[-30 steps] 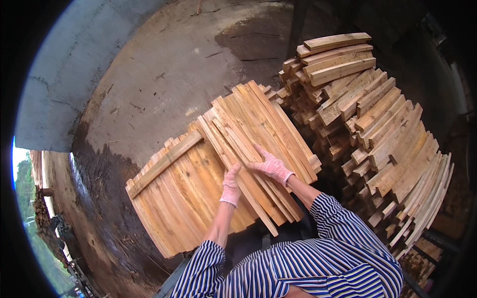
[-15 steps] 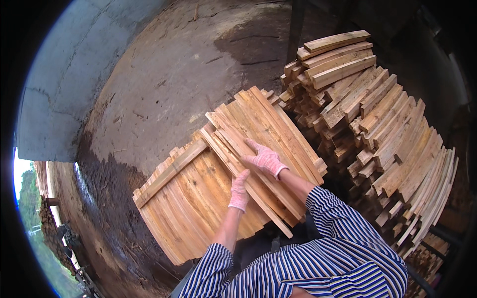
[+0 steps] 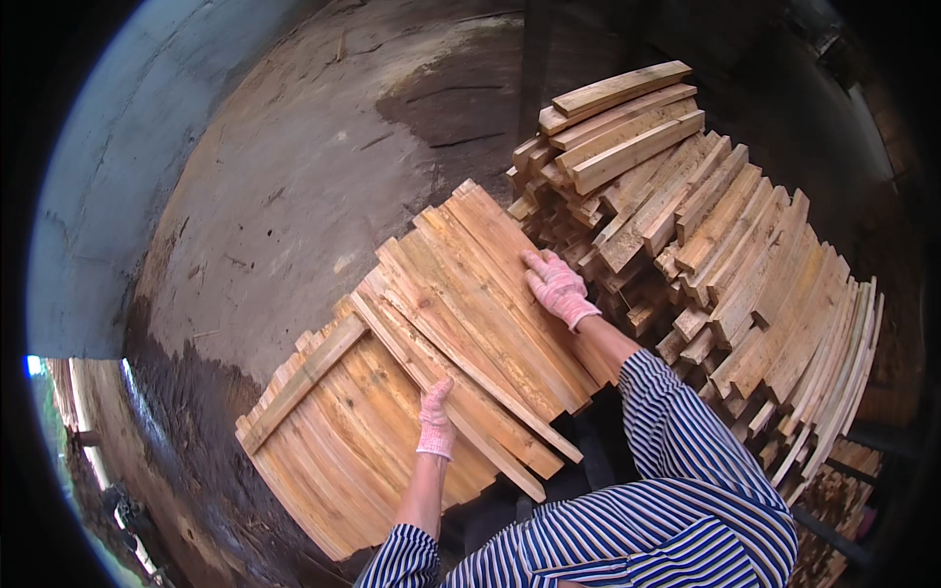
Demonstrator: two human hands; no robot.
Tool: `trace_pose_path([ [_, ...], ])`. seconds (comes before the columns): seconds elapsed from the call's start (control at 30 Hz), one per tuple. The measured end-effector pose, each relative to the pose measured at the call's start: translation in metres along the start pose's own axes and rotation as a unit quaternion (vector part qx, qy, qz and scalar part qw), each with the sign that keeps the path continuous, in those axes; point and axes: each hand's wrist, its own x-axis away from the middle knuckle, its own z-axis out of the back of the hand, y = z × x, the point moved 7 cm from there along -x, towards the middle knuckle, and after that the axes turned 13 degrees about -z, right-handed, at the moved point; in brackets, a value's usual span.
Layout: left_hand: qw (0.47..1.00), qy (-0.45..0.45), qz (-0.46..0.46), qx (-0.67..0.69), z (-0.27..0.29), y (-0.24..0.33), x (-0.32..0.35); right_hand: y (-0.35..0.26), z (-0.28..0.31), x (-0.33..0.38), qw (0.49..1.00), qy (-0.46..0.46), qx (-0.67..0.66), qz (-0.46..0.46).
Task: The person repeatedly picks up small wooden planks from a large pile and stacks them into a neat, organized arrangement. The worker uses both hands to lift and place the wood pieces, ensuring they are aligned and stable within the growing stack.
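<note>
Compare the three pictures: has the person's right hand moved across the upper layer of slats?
Yes. The right hand has slid up the upper layer of slats, toward the far end by the big plank stack.

The right hand (image 3: 556, 287) rests on the upper layer of planks (image 3: 480, 294); the left hand (image 3: 434, 421) touches that layer's near edge. A lower layer of planks (image 3: 323, 451) lies beneath, spreading left. A tall stack of boards (image 3: 725, 245) stands just right of the right hand.
</note>
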Motion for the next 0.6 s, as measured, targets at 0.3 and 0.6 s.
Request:
trace_pose_path([
  [0.3, 0.933, -0.173, -0.264, -0.176, 0.034, 0.005, -0.005, -0.077, -0.023, 0.079, 0.995, -0.029, 0.02, 0.089],
  [0.6, 0.962, -0.054, -0.031, 0.266, 0.057, 0.005, 0.022, -0.099, -0.128, 0.176, 0.944, -0.273, -0.178, 0.05],
])
